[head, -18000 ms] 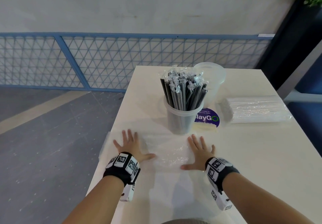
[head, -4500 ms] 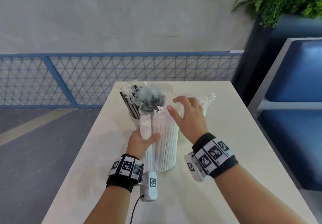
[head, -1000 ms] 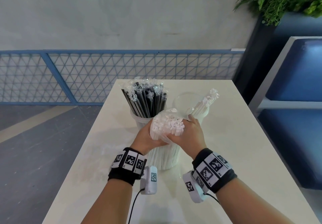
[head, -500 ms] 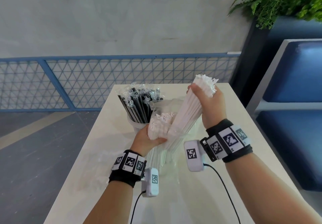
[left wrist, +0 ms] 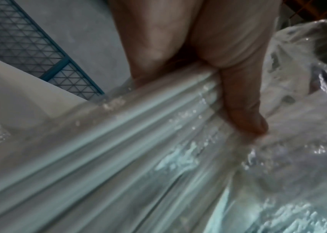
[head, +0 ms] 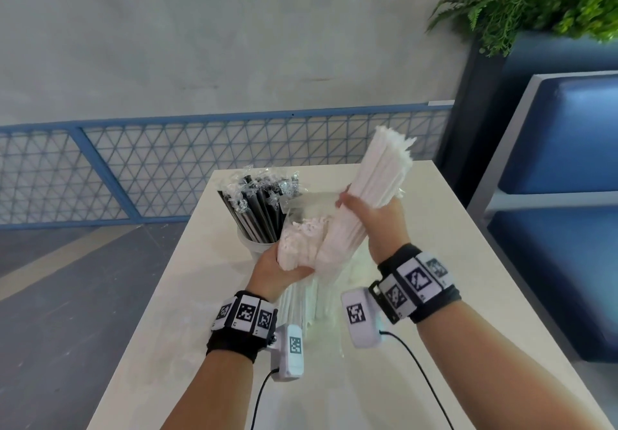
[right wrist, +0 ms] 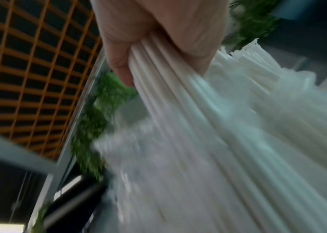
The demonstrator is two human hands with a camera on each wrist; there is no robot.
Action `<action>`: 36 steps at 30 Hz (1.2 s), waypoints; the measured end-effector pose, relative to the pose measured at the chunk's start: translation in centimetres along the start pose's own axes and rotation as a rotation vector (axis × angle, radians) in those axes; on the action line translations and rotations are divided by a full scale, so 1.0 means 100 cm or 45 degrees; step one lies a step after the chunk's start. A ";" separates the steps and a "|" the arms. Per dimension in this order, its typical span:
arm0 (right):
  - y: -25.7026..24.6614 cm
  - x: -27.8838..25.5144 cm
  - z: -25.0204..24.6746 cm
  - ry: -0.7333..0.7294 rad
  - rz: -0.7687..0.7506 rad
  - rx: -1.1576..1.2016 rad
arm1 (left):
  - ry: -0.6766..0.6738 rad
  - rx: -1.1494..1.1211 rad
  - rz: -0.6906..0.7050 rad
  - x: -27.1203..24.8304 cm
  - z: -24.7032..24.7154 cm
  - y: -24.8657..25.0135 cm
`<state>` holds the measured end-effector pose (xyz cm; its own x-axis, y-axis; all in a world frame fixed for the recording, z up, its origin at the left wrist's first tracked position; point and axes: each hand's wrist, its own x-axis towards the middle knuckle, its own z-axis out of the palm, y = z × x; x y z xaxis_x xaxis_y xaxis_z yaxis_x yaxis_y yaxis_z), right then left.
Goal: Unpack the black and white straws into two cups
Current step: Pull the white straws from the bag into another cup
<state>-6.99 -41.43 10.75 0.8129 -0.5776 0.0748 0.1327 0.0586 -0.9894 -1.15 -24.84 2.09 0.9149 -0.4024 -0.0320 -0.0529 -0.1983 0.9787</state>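
White straws (head: 374, 182) — long, thin, bunched — in right hand (head: 378, 225).

Head cam looks down over your forearms onto both grips. Each wrist cam sits tight under its own grip, facing up along the white straws (head: 374, 182); all three share that bundle.

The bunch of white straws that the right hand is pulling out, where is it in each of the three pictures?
Head: the bunch of white straws slants up from the middle toward the upper right, gripped by the right hand.
Left wrist: not clearly in it; only white straws inside the plastic bag, held by the left hand.
Right wrist: it fills the middle and right, under the fingers.
Shared landmark: the plastic bag.
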 end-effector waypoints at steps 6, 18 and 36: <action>-0.028 0.035 -0.015 0.243 0.116 0.307 | 0.052 0.050 -0.019 0.002 -0.005 -0.001; -0.061 0.056 -0.045 0.480 -0.090 0.224 | 0.142 -0.009 -0.039 -0.002 -0.015 -0.004; -0.050 0.054 0.010 0.136 -0.517 -0.090 | 0.111 -0.084 -0.051 0.005 -0.010 -0.004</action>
<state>-2.66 -44.04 16.18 0.6389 -0.6238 0.4503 0.3875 -0.2447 -0.8888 -0.26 -24.10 1.87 0.9472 -0.3158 -0.0561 0.0078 -0.1521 0.9883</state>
